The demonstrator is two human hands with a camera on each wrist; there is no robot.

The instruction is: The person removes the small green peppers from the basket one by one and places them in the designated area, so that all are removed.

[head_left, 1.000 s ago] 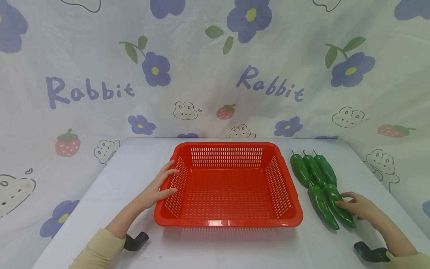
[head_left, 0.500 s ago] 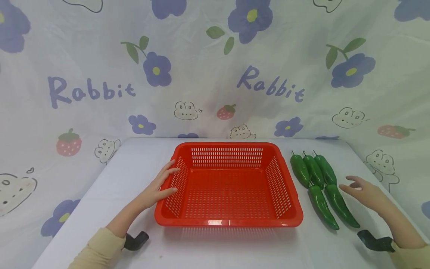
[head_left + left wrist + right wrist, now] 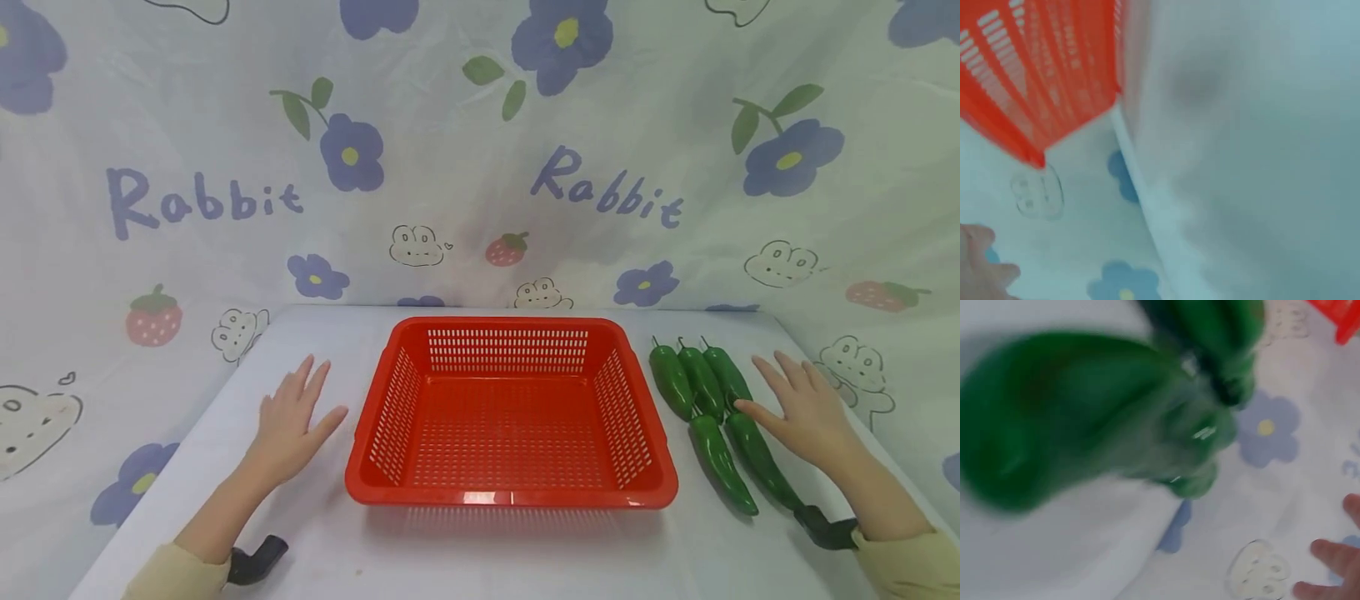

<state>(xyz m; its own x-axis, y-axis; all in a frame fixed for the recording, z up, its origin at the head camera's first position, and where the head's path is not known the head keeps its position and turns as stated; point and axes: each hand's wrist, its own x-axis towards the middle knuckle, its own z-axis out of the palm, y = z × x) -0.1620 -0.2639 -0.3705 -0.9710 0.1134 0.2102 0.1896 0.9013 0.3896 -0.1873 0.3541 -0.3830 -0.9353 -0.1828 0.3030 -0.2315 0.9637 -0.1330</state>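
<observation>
Several green peppers lie in two rows to the right of a red plastic basket (image 3: 510,497). The back row holds three, among them a left pepper (image 3: 671,382); the front row holds two, a left one (image 3: 722,467) and a right one (image 3: 761,458). My right hand (image 3: 813,417) is spread with straight fingers just right of the peppers, holding nothing. Left of the basket, apart from its rim, my left hand (image 3: 283,429) is also spread and holds nothing. In the right wrist view a blurred pepper (image 3: 1054,419) looms close, with fingertips (image 3: 1329,553) at the lower right.
The white table (image 3: 510,558) carries the basket in its middle, with nothing inside it. A patterned cloth (image 3: 450,167) hangs behind the table and along both sides. Dark curved pieces (image 3: 258,560) sit at both wrists beside the cuffs.
My left hand has left the basket's rim and moved left. My right hand has let go of the front right pepper, which lies a little further right, and its fingers have spread.
</observation>
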